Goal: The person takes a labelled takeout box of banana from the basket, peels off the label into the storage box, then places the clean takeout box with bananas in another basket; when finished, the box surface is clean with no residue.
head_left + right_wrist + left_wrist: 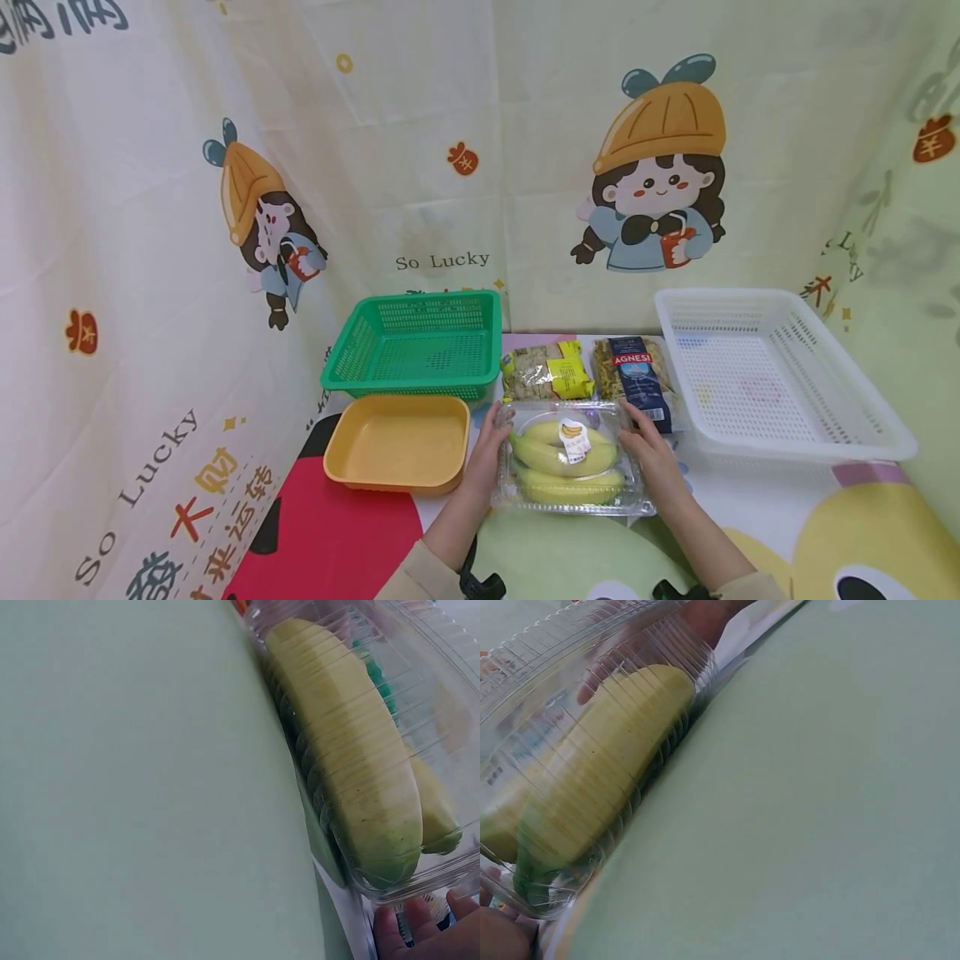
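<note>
Between my two hands is a clear plastic clamshell box of bananas [567, 458], with a white label on its lid. My left hand [483, 458] grips the box's left side, thumb near the top corner. On the opposite side, my right hand [654, 460] holds the edge, its thumb at the far right corner. In the left wrist view the bananas [607, 765] show through the ribbed wall, and part of the left hand [502, 930] appears at the lower corner. The right wrist view shows fingers of the right hand [427, 930] under the box's end.
Behind the box lie a yellow-labelled bag [547, 372] and an AGNESI pasta bag [636, 379]. To the left stand a green basket [411, 390] and a yellow-orange tray [393, 486]. A white basket [795, 446] stands at the right. A printed curtain [525, 208] encloses the table.
</note>
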### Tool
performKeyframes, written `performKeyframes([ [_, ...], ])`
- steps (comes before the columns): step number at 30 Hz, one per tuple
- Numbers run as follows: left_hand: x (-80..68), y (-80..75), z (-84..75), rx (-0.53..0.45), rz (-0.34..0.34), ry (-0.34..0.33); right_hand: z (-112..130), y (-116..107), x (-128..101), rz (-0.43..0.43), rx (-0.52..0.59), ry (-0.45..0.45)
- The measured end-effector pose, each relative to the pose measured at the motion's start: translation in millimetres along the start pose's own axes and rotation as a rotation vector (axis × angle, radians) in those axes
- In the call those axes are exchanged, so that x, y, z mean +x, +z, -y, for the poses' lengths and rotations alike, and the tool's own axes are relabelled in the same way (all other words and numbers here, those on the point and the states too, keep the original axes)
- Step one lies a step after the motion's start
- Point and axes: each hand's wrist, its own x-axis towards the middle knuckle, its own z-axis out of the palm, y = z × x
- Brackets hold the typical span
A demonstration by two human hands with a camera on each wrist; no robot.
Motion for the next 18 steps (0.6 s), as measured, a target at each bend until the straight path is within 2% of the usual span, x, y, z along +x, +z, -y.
performKeyframes([
  [6,0.3,-0.1,1.5,0.002,0.008,0.015,-1,-2,1,0.007,0.019,0.006],
  [10,0.9,-0.8,3.0,0.009,0.011,0.006,4,-7,2,0.031,-0.017,0.046],
  [14,1.2,-1.7,3.4,0.011,0.006,-0.003,17,-15,2,0.083,-0.146,0.099],
  [18,1.5,-2.5,4.2,0.013,0.009,-0.001,34,-25,2,0.135,-0.281,0.078],
])
